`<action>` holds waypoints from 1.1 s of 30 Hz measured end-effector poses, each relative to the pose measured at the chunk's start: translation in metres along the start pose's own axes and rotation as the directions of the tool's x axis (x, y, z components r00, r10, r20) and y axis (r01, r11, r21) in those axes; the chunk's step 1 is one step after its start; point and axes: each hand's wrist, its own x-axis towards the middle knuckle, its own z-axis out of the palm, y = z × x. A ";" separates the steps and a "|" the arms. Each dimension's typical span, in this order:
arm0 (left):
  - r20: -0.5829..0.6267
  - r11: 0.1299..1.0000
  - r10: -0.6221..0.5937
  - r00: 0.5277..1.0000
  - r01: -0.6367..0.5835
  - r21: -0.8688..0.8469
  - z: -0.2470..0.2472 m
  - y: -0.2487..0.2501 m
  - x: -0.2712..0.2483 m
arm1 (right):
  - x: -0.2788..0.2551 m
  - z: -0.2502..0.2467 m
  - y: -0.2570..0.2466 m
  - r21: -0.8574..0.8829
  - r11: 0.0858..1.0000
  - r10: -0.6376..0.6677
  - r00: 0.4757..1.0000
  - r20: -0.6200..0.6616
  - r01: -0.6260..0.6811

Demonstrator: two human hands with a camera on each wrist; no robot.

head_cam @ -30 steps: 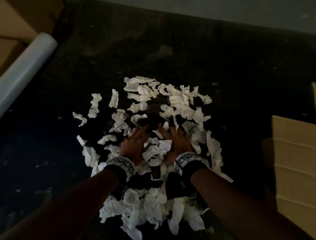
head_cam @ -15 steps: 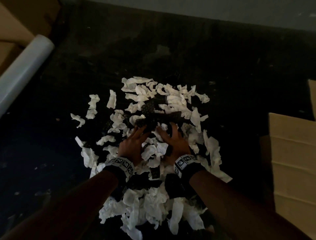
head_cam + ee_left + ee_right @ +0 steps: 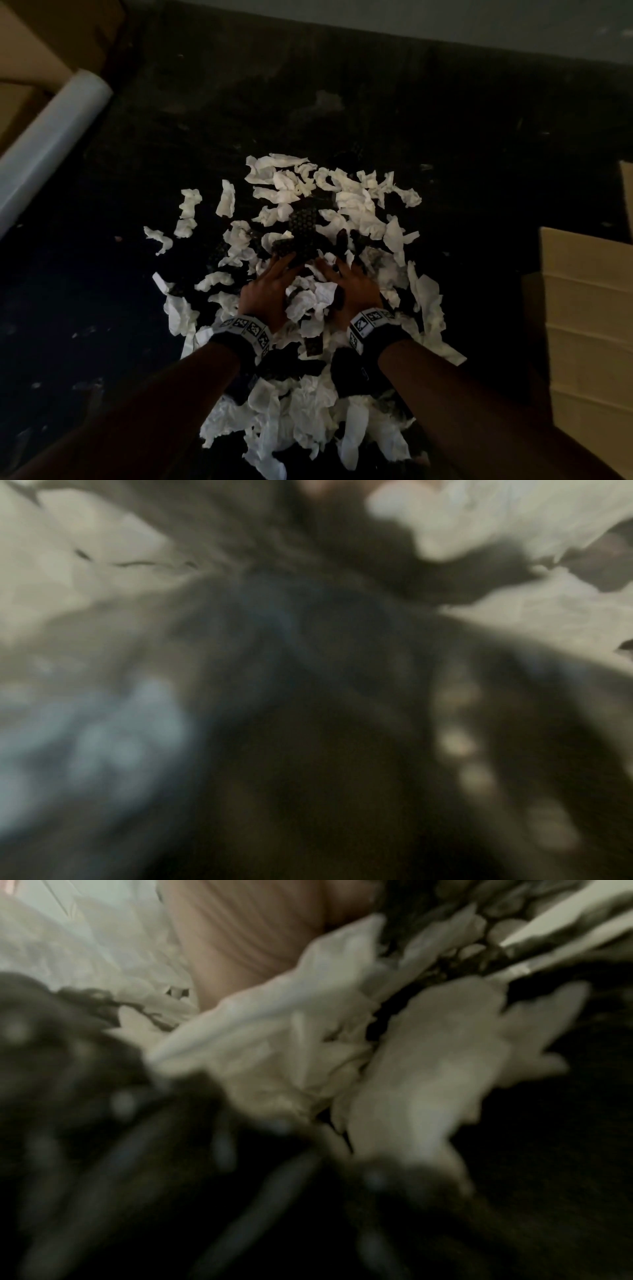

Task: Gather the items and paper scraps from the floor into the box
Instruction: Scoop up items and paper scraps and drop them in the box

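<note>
A heap of white paper scraps (image 3: 308,421) lies on the dark floor, with black patterned pieces (image 3: 303,222) mixed in. Both hands lie palm down in the middle of the heap, fingers stretched forward. My left hand (image 3: 274,274) and my right hand (image 3: 346,277) sit close together with a clump of scraps (image 3: 308,301) between them. Their fingertips reach the black pieces. The cardboard box (image 3: 589,308) stands on the right. Both wrist views are blurred: white scraps (image 3: 68,561) on the left, crumpled scraps (image 3: 274,1042) and dark material on the right.
A white roll (image 3: 51,144) lies along the left edge beside more cardboard (image 3: 51,27). Loose scraps (image 3: 188,212) are scattered left of the heap. A pale wall (image 3: 445,20) runs along the far side of the dark floor.
Both hands stay almost in place on the heap. The black patterned pieces at the fingertips have shifted slightly.
</note>
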 end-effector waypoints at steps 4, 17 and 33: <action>-0.042 0.999 -0.001 0.999 -0.001 -0.038 0.005 -0.003 0.001 | 0.001 0.004 0.003 0.010 1.000 -0.021 0.999 -0.039 0.022; -0.212 0.988 0.062 0.975 -0.089 -0.123 0.012 -0.003 -0.006 | -0.003 -0.004 -0.001 0.050 0.997 -0.063 0.997 -0.046 0.065; -0.567 0.934 0.211 0.796 -0.335 -0.124 -0.060 0.017 -0.048 | -0.054 -0.082 -0.030 0.011 0.986 -0.153 0.915 -0.372 0.169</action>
